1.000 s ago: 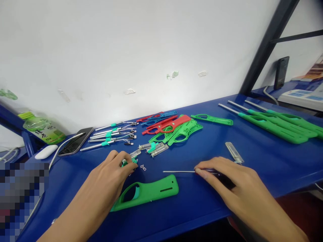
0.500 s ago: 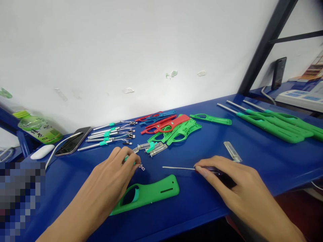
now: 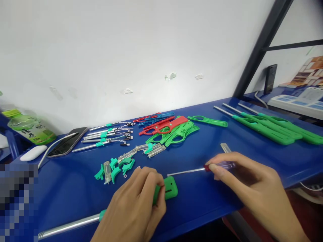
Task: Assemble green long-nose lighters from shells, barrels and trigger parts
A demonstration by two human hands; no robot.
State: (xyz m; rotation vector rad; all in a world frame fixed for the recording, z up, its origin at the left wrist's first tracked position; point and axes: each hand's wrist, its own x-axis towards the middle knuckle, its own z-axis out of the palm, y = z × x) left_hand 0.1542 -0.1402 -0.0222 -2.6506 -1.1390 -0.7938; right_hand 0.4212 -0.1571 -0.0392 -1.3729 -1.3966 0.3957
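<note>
Over the green gas lighter (image 3: pixel 173 188) is my left hand (image 3: pixel 136 206), its fingers closed around the middle of the handle. The handle's slotted end sticks out to the right, and its metal tube (image 3: pixel 70 226) runs out to the lower left. My right hand (image 3: pixel 248 183) grips a screwdriver (image 3: pixel 188 171) by its clear, red-collared handle. The screwdriver's tip points left, by the far edge of the lighter's end; whether it touches cannot be told. Teal triggers (image 3: pixel 127 164) and a clear fuel tank (image 3: pixel 107 171) lie beyond my left hand.
Metal tubes with wires (image 3: pixel 103 135) are at the back left, near a phone (image 3: pixel 67 143) and a bottle (image 3: pixel 31 127). Red, blue and green shells (image 3: pixel 180 132) are piled mid-back. Whole green lighters (image 3: pixel 271 129) lie right. A clear tank (image 3: pixel 225 148) sits behind my right hand.
My left hand has moved right and nearer, from the small parts onto the lighter, uncovering the teal triggers. The screwdriver stays in my right hand, now slightly tilted. The view has shifted a little.
</note>
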